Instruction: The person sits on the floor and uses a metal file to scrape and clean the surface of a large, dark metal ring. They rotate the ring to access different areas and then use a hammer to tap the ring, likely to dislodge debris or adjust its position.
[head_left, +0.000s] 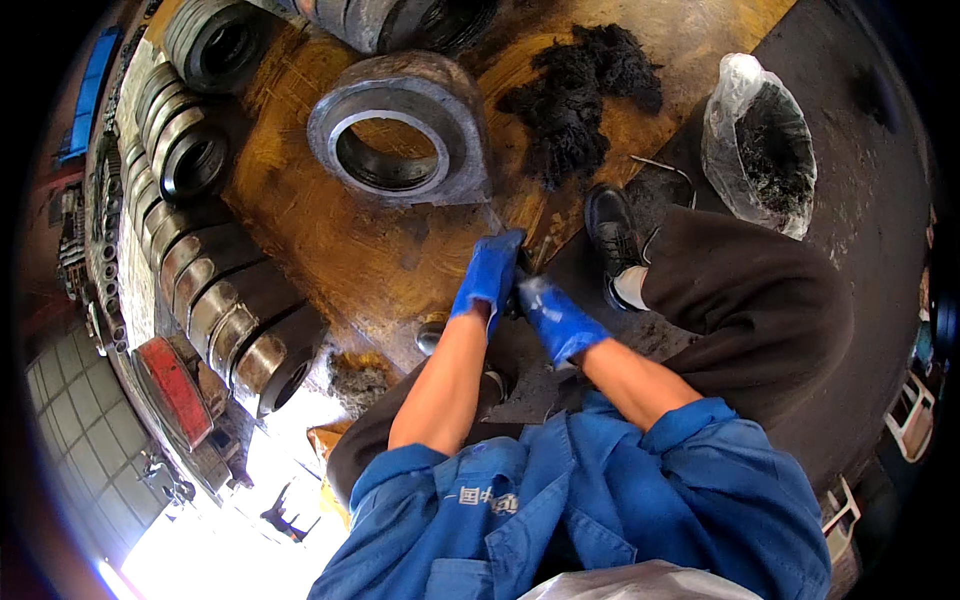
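Hands meet low b/w the knees: L hand (489, 270) in a blue glove, R hand (558, 318) in the same kind, just beside it. Fingers on both look curled, but the R glove is blurred and the tips are hidden, so can't tell if either is really clenched on anything. Slim piece (541, 252) shows b/w the gloves, at the near edge of the brown-stained plate (285, 185); too small to ID. Prob. best: L hand kept as steady anchor, R hand doing the fine work, wrists low, fingertips where the eyes can check them. Gloves look loose at the cuffs, so poss. snag risk; worth keeping fabric off any sharp edge.

Black shoe (608, 228) is nr the R side of the work; foot best kept out of line w/ the hands, in case of a slip.

Further out, metal collar (455, 125) lies on the plate, round bore facing up toward the viewer, tapered end pointing at the gloves. Looks heavy; don't lean on it w/o checking it's stable. Black tangle (585, 100) sits to its R, bent rod (660, 163) nr that, then clear bag (722, 130) w/ dark scraps inside. Row of rings (215, 295) runs along the L side, red block (175, 390) beyond.
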